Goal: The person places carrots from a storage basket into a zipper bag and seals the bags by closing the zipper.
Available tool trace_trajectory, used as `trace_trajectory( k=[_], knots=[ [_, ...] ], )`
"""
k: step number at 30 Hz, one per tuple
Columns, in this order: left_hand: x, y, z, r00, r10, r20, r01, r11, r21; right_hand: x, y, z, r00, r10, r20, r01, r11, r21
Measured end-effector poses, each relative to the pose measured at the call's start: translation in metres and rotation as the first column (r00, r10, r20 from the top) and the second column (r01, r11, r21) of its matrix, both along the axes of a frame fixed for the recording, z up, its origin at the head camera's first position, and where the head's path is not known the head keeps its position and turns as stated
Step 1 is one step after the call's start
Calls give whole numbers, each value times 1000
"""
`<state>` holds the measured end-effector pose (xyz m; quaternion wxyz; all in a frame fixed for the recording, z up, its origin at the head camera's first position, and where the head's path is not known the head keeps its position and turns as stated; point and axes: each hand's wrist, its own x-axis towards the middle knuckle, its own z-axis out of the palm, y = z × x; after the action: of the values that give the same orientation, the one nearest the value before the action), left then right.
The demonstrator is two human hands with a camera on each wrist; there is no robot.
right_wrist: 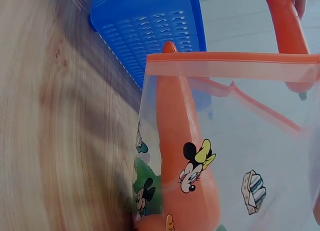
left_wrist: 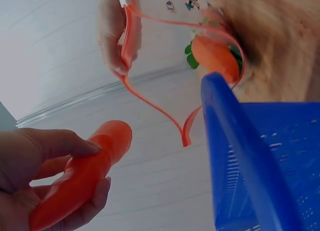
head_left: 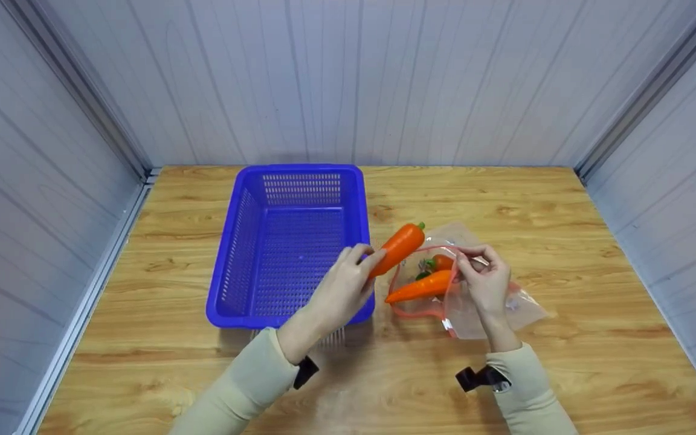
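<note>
My left hand (head_left: 342, 287) grips a carrot (head_left: 403, 244) over the basket's right rim, its green stem end pointing toward the far right. In the left wrist view the thumb and fingers wrap round the same carrot (left_wrist: 85, 176). With thumb and fingers, my right hand (head_left: 486, 275) pinches the orange-red edge of a clear zip bag (head_left: 469, 314), whose mouth gapes toward the left. Inside the bag lie a second carrot (head_left: 423, 286), its tip poking out at the mouth, and an orange-red vegetable (head_left: 443, 262) with green leaves. Cartoon prints (right_wrist: 195, 166) decorate the bag in the right wrist view.
A blue plastic basket (head_left: 290, 321) with slotted walls stands left of the bag, nothing inside it. Both rest on a wood-grain table (head_left: 565, 241). Pale panel walls (head_left: 324, 78) enclose the table at the back and on both sides.
</note>
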<state>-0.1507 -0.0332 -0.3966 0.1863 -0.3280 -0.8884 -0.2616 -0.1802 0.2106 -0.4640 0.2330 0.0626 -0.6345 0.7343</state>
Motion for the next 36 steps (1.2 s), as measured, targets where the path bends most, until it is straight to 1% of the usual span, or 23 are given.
trace_trajectory(
  k=[2,4,9,11,13,18,21,25,28,30,32,35,36],
  knots=[
    [2,2,-4,1000,-26,5,26,999,-21,3,-2,5,1000,-14,16,13,1000,10],
    [4,4,-7,999,-48,14,49,998,-34,3,-2,5,1000,-17,26,17,1000,11],
    [9,9,-17,996,-85,31,87,994,-72,-6,8,-14,1000,8,-1,-8,1000,12],
    [11,11,-20,995,-91,34,94,992,-87,-10,12,-23,1000,17,-11,-17,1000,6],
    [12,12,-24,994,-99,41,102,990,-95,-12,14,-27,1000,8,-10,-8,1000,9],
    [16,16,-32,992,-98,83,108,987,-117,-16,17,-32,1000,2,-15,-2,1000,11],
    [16,20,-36,989,-90,118,107,984,-145,-18,18,-36,1000,-10,-1,10,1000,18],
    [15,26,-44,988,-82,133,106,976,-190,-17,17,-34,1000,-21,-4,21,999,27],
    [15,32,-47,990,-79,120,105,969,-222,-14,15,-27,1000,1,-27,-1,1000,9],
    [15,36,-47,990,-81,116,106,966,-237,-11,14,-22,999,9,-36,-9,1000,0],
    [14,40,-46,989,-80,128,110,962,-250,-10,14,-19,999,10,-45,-10,1000,7],
    [11,45,-46,981,-78,179,122,960,-252,-8,13,-16,999,9,-47,-8,1000,23],
    [9,47,-46,978,-78,194,126,961,-248,-6,12,-13,998,25,-49,-25,1000,6]
  ],
)
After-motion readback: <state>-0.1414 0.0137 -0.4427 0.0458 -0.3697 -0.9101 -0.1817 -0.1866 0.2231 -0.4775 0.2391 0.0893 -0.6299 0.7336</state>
